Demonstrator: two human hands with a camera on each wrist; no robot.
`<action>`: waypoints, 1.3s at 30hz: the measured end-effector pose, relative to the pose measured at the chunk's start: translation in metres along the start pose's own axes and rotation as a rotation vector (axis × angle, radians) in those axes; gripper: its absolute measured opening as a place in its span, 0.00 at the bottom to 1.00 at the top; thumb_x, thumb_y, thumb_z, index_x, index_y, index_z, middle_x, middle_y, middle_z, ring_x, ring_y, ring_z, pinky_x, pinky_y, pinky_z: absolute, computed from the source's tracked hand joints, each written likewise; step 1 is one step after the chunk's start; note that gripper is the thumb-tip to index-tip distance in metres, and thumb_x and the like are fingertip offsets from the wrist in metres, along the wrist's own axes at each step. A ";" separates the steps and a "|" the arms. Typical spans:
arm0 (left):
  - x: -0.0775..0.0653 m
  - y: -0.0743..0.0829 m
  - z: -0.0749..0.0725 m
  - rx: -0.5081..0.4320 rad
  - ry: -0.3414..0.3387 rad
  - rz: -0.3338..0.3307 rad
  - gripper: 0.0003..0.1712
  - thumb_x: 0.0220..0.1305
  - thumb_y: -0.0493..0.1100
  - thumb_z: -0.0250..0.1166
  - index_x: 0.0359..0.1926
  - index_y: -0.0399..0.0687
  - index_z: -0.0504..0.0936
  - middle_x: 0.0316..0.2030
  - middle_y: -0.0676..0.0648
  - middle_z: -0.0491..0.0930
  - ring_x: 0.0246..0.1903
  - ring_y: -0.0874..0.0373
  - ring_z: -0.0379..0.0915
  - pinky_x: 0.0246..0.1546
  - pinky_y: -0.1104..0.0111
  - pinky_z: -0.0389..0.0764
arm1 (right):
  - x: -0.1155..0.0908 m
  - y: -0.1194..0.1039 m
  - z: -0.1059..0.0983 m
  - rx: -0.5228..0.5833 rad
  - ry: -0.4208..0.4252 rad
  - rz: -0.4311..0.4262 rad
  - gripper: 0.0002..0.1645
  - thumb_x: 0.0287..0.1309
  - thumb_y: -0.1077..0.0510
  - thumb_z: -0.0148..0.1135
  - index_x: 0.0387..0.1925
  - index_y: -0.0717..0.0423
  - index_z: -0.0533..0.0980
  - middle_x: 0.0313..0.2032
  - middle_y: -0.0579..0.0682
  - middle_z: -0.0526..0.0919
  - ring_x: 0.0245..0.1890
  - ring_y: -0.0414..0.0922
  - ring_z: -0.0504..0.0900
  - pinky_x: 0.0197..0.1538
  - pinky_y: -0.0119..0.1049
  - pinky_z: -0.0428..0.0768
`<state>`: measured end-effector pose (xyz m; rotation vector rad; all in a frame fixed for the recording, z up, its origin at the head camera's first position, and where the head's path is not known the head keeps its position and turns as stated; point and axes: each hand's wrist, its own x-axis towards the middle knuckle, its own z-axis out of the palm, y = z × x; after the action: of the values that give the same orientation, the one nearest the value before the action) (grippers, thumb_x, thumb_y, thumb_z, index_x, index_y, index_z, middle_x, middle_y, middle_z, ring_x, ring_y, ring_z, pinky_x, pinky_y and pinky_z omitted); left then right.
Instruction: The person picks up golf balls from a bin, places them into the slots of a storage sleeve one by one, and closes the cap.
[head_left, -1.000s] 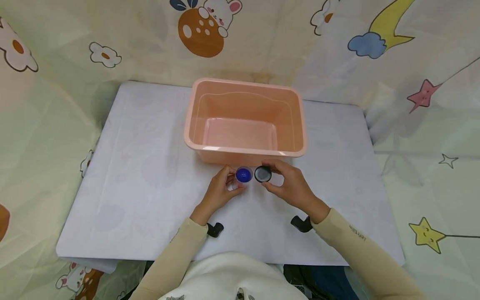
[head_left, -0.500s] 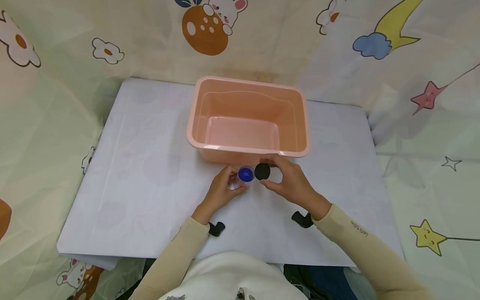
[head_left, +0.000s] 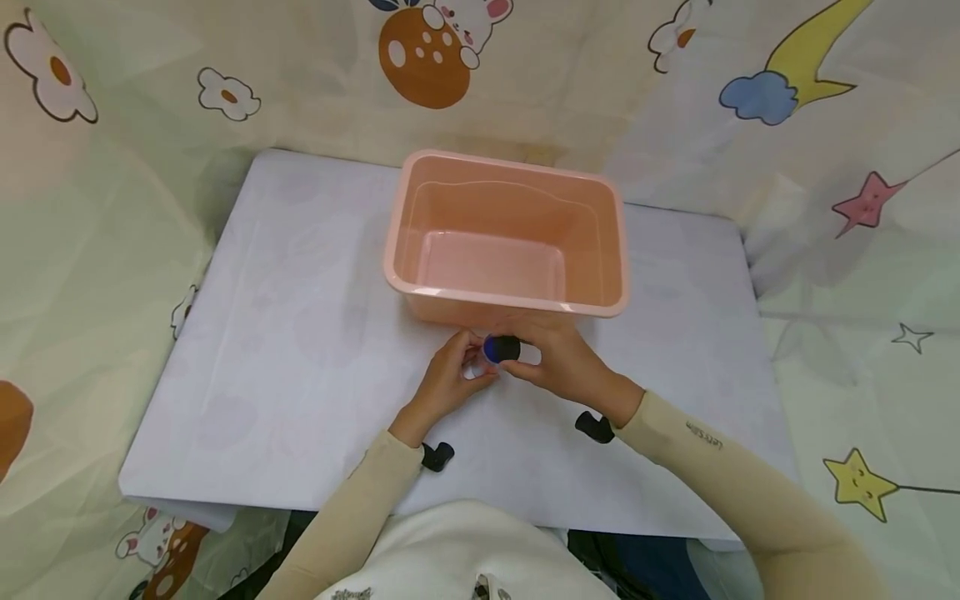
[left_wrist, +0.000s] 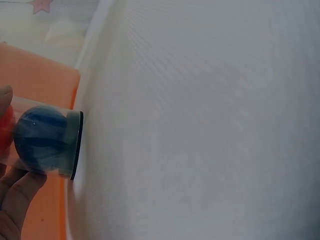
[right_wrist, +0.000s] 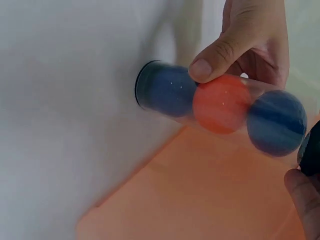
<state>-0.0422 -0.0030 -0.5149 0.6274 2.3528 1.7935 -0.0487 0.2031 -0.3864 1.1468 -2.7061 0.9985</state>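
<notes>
My left hand grips a clear plastic tube upright, thumb on one side and fingers on the other. Inside it sit a dark blue ball by the dark base, an orange-red ball and another dark blue ball above. My right hand pinches a round black cap by its edges. Tilted, the cap partly covers the tube's mouth, where blue still shows. In the left wrist view the tube's base end shows close to the white tabletop.
A pink plastic bin stands just beyond both hands, with no items inside. The white table spreads out to either side. Patterned cloth hangs around the table.
The black cap has turned over from its hollow side to its outer side and moved left from beside the tube onto its mouth. My left hand keeps holding the tube.
</notes>
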 end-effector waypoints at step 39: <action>-0.011 0.017 -0.032 0.306 0.023 0.445 0.39 0.61 0.35 0.77 0.72 0.31 0.75 0.73 0.33 0.74 0.75 0.36 0.67 0.77 0.49 0.68 | -0.026 0.000 0.015 -0.117 0.258 -0.046 0.23 0.70 0.60 0.74 0.62 0.66 0.83 0.61 0.60 0.86 0.61 0.61 0.85 0.63 0.55 0.84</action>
<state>-0.0391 -0.0322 -0.4913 1.2628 2.6900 1.5890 -0.0268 0.2111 -0.4056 0.9803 -2.4876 0.8990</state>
